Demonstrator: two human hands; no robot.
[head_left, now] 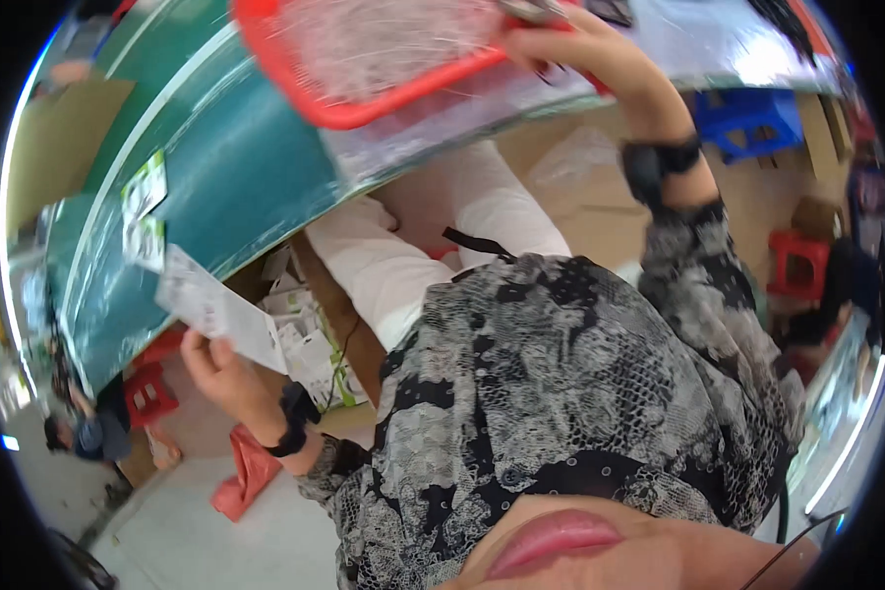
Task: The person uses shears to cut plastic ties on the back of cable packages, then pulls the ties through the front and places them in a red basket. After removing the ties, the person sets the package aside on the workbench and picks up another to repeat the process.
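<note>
My left hand [228,379] pinches the near end of a flat white printed card [221,310], which slants up over the table edge. Green-and-white printed packages [146,211] lie on the table beyond the card's far end. At the top, a red plastic basket [334,116] holds a heap of thin, clear plastic pieces [383,44]. My right hand [590,54] is at the basket's right rim, fingers curled around something. A metallic piece [536,10] shows by its fingers; blur and the frame edge hide what kind it is.
The table [256,162] has a green top under clear film. Below its edge, a cardboard box [310,344] holds white-and-green packages beside my legs. A blue stool [752,120] and a red stool [796,264] stand at right. Another person [93,428] is at far left.
</note>
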